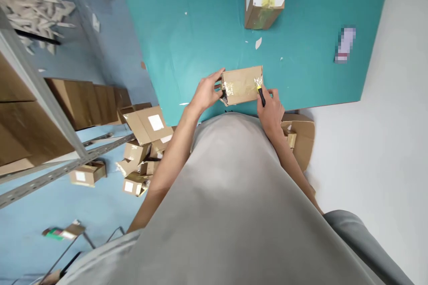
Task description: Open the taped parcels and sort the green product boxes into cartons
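A small brown cardboard box (242, 87) with clear tape on it lies at the near edge of the green table. At its left end, my left hand (206, 91) grips the box, fingers around the side; something dark shows at that end. My right hand (271, 111) holds a black and yellow utility knife (261, 95). The knife's tip is at the taped right end of the box. Whether the blade is in the tape is too small to tell.
A larger taped carton (265, 13) stands farther back on the green table (194, 44). A blurred-out item (345, 44) lies right. Cardboard boxes (135, 153) are piled on the floor at left, beside a metal shelf (43, 187). An open carton (302, 140) sits below the table's right side.
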The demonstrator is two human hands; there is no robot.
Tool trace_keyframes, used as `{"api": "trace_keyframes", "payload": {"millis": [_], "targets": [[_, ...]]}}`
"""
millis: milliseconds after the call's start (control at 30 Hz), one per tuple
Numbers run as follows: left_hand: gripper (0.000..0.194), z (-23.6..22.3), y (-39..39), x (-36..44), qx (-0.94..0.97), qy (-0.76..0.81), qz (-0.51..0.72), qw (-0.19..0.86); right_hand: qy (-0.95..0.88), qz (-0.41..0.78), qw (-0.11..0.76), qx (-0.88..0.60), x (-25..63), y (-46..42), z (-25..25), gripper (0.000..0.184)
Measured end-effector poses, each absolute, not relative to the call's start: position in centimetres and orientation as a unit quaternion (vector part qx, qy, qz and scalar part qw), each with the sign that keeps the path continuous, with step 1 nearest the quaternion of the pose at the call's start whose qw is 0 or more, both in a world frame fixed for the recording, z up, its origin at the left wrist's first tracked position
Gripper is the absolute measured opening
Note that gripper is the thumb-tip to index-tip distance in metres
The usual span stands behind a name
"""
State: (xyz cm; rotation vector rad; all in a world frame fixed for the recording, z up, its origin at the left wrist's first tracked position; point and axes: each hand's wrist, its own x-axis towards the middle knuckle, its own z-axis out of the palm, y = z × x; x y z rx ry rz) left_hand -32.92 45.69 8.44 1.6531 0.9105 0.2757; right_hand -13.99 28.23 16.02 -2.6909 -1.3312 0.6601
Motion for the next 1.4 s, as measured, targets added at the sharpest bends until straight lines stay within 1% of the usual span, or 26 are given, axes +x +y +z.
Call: {"api": "trace_keyframes", "payload": {"millis": [100,333,567,700,800,900,1000,1133,1267,1400], "targets": [[0.073,8.8,45.7,-33.0,0.694,0.404,0.11,0.586,-0.466,0.222,0.029,-0.856,-12.9,27.9,15.6,0.06],[0.074,9.9,45.2,-32.2,0.707,0.439,0.107,0.545,-0.52,0.269,0.004,-0.811,-10.7,28.2,15.8,0.061],[0.063,10.3,45.1,-31.9,0.704,0.457,0.107,0.533,-0.537,0.309,-0.018,-0.784,-9.8,28.8,16.3,0.061],[0.063,10.0,44.6,-32.2,0.709,0.456,0.107,0.528,-0.542,0.312,-0.023,-0.78,-9.6,28.8,17.1,0.062],[0.068,9.5,43.8,-32.4,0.723,0.441,0.106,0.521,-0.551,0.317,0.01,-0.772,-10.5,29.2,18.1,0.062],[0.072,8.8,43.1,-32.6,0.741,0.429,0.101,0.507,-0.574,0.349,0.044,-0.74,-12.3,30.1,18.9,0.057],[0.073,8.4,42.8,-33.0,0.762,0.42,0.098,0.483,-0.576,0.382,0.044,-0.721,-14.2,31.3,19.4,0.047],[0.074,7.8,43.1,-33.6,0.785,0.403,0.101,0.459,-0.552,0.386,0.036,-0.738,-15.9,32.0,19.5,0.039],[0.075,7.5,43.5,-33.9,0.799,0.377,0.108,0.456,-0.535,0.379,0.037,-0.754,-17.3,31.7,19.4,0.04],[0.069,7.4,43.8,-33.9,0.808,0.359,0.118,0.452,-0.497,0.359,0.005,-0.79,-19.6,31.7,19.3,0.047]]}}
